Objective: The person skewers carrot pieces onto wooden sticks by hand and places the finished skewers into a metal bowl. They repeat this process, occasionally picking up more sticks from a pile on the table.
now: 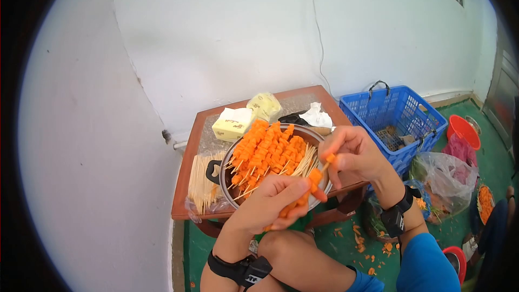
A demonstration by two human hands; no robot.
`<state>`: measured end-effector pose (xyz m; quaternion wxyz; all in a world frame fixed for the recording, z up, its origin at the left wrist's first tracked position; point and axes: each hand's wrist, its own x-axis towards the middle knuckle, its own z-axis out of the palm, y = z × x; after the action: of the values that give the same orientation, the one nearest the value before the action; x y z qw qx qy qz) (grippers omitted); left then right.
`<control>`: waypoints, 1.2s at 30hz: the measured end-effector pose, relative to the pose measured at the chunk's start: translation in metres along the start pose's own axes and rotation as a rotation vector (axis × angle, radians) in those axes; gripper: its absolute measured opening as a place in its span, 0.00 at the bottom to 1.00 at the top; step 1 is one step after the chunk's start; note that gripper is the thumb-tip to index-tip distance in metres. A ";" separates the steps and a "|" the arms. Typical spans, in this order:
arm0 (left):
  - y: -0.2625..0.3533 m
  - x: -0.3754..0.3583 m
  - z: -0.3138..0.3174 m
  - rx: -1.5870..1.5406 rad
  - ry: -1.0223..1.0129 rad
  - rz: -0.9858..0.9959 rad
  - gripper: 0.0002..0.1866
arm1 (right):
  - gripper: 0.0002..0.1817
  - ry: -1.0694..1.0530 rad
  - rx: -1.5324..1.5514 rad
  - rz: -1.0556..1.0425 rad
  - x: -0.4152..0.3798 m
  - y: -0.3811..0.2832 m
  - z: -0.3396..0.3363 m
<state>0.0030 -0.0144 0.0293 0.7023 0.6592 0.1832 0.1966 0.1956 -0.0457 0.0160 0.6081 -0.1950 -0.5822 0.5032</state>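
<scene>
My left hand (277, 201) is closed around a skewer of orange carrot pieces (315, 176), with more orange showing below the fingers. The thumb and fingers of my right hand (354, 154) pinch a small carrot piece (330, 158) at the upper end of that skewer. A short length of bare stick (325, 167) shows between the two hands. Just behind them, a round metal pan (229, 193) with a black handle (213, 172) holds a heap of finished carrot skewers (265, 148). Loose bamboo sticks (306, 161) lie at the pan's right side, partly hidden by my hands.
The small wooden table (187, 192) bears a bundle of sticks (203, 184), a tissue pack (233, 123) and a yellow plastic package (264, 106). A blue basket (397, 108), a red basin (464, 131) and plastic bags (446, 176) stand right. Peelings (359, 240) litter the green floor.
</scene>
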 end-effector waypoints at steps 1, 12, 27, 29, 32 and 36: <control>0.001 -0.001 0.001 0.023 0.017 0.008 0.15 | 0.07 -0.090 0.054 0.017 0.000 0.000 0.000; -0.016 0.002 0.007 0.463 0.295 0.282 0.15 | 0.07 0.129 0.087 0.126 0.000 0.007 0.007; -0.018 0.008 0.001 0.771 0.485 0.507 0.10 | 0.06 0.069 0.122 0.276 0.007 0.002 0.020; -0.018 0.011 0.001 0.807 0.556 0.551 0.10 | 0.06 0.159 0.073 0.218 0.011 0.006 0.023; -0.016 0.010 -0.004 0.800 0.588 0.546 0.11 | 0.08 0.140 0.104 0.218 0.016 0.015 0.020; -0.024 0.015 -0.015 0.557 0.585 0.478 0.12 | 0.11 0.158 -0.127 0.208 0.020 0.012 0.022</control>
<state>0.0087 0.0043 0.0043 0.3527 0.7632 0.2621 0.4737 0.1674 -0.0316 0.0218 0.5832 -0.3310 -0.5399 0.5087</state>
